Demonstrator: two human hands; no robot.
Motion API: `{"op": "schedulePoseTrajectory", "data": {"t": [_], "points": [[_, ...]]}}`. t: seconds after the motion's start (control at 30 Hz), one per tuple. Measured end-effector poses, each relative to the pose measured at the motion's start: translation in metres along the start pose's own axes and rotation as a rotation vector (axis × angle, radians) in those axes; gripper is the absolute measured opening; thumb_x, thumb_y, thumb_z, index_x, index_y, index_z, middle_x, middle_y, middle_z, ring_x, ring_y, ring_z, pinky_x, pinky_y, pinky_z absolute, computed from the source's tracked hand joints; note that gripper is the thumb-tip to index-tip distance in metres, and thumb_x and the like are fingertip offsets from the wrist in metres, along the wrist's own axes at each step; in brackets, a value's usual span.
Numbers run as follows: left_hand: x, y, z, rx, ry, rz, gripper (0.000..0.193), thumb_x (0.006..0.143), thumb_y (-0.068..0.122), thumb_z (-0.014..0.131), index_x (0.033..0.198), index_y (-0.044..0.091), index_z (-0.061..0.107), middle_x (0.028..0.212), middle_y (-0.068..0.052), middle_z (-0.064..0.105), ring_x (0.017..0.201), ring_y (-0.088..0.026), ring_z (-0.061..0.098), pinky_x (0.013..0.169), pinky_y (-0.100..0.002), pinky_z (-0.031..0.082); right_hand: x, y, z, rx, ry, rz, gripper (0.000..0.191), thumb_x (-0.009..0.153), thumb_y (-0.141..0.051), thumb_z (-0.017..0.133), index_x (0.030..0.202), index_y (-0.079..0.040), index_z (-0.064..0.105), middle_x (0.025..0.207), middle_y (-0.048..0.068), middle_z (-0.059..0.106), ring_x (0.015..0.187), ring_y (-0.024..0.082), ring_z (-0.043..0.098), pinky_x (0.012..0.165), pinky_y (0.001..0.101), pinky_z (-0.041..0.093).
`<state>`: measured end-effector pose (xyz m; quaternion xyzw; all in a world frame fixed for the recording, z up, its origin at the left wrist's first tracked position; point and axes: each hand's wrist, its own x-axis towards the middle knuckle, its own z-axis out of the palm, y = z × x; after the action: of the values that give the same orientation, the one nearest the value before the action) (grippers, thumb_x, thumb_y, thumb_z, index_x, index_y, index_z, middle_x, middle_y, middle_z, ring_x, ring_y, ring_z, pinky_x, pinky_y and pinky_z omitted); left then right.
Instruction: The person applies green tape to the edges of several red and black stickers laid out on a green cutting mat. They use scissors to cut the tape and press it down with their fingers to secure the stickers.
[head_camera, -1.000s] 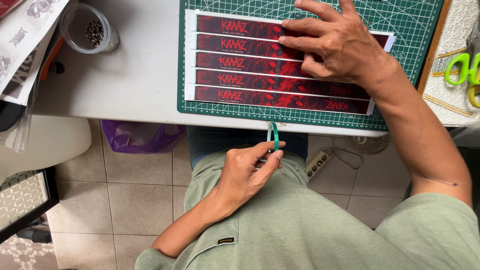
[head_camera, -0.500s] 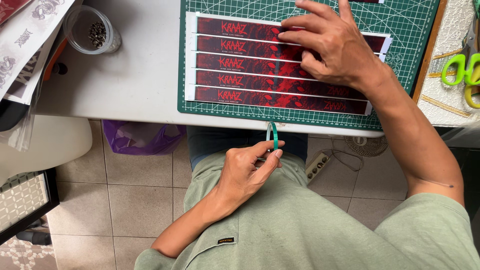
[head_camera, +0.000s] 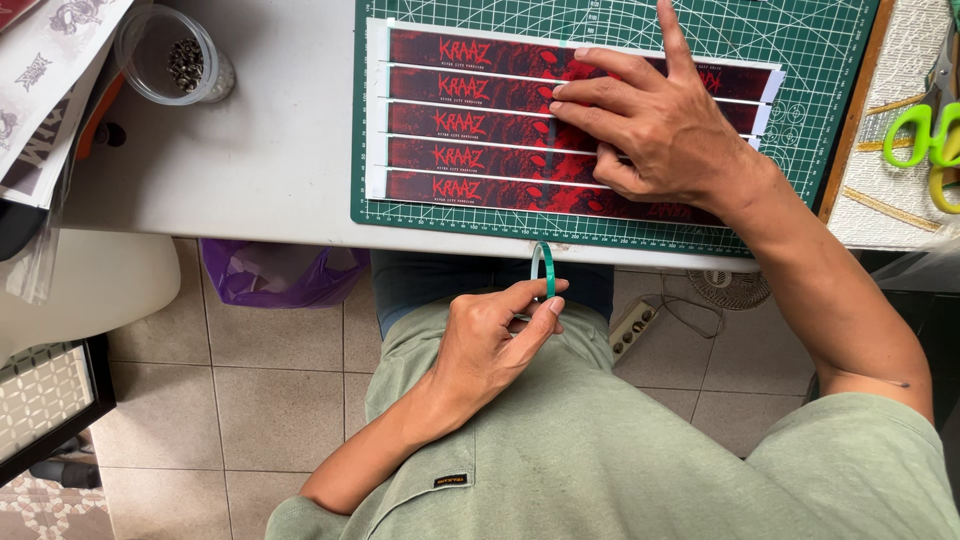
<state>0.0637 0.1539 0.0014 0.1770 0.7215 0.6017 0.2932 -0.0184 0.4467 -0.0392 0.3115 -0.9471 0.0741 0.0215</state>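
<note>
Right hand (head_camera: 655, 135), fingers spread flat, pins the red printed strips (head_camera: 480, 125) to the green cutting mat (head_camera: 830, 60) at 12 o'clock to prevent shifting; left hand (head_camera: 490, 345) pinches a green tape roll (head_camera: 545, 272) below the table edge.

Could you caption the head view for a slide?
Right hand presses red strips on a cutting mat; left hand holds a green ring.

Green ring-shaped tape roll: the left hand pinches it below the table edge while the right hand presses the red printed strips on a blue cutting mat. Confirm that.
One thing is wrong: the cutting mat is green, not blue, as the head view shows. The left hand does pinch the green tape roll below the table edge, and the right hand presses the red printed strips.
</note>
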Motion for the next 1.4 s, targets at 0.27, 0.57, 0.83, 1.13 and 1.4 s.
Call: {"op": "schedulePoseTrajectory", "data": {"t": [0.27,0.57,0.83,1.13,1.4], "points": [[0.000,0.001,-0.001,-0.006,-0.002,-0.006,0.028,0.101,0.019,0.064,0.119,0.000,0.071,0.083,-0.012,0.079,0.078,-0.016,0.081,0.064,-0.026,0.067,-0.004,0.003,0.008,0.001,-0.002,0.001,0.042,0.090,-0.021,0.063,0.130,-0.020,0.075,0.135,-0.002,0.071,0.148,0.018,0.049,0.135,0.0625,-0.003],[0.001,0.001,-0.002,-0.008,-0.005,-0.008,0.028,0.101,0.019,0.064,0.120,0.000,0.071,0.085,-0.012,0.079,0.080,-0.017,0.081,0.065,-0.025,0.067,0.005,-0.003,-0.001,-0.002,0.002,-0.020,0.047,0.087,-0.020,0.067,0.133,-0.023,0.076,0.142,-0.002,0.069,0.152,0.020,0.050,0.134,0.0635,-0.001],[0.002,0.000,-0.003,0.007,-0.007,-0.015,0.027,0.101,0.019,0.064,0.119,0.001,0.072,0.084,-0.012,0.079,0.078,-0.016,0.081,0.064,-0.025,0.067,0.013,-0.012,-0.015,-0.166,0.005,-0.086,0.044,0.085,-0.026,0.073,0.128,-0.022,0.077,0.136,-0.003,0.069,0.144,0.019,0.052,0.130,0.0597,0.003],[-0.002,-0.001,-0.001,-0.012,0.011,-0.015,0.028,0.101,0.019,0.064,0.120,0.000,0.071,0.085,-0.012,0.079,0.080,-0.016,0.081,0.066,-0.025,0.067,0.005,-0.006,-0.001,0.104,-0.004,0.057,0.037,0.092,-0.015,0.063,0.127,-0.018,0.075,0.133,0.000,0.069,0.150,0.021,0.048,0.133,0.0680,0.003],[-0.001,0.001,0.001,0.004,0.008,-0.025,0.027,0.101,0.019,0.064,0.120,0.001,0.072,0.084,-0.011,0.079,0.079,-0.016,0.081,0.065,-0.025,0.067,0.003,-0.003,0.005,0.240,0.023,0.126,0.029,0.100,-0.006,0.066,0.127,-0.015,0.073,0.132,-0.001,0.068,0.154,0.024,0.046,0.131,0.0722,0.003]]}}
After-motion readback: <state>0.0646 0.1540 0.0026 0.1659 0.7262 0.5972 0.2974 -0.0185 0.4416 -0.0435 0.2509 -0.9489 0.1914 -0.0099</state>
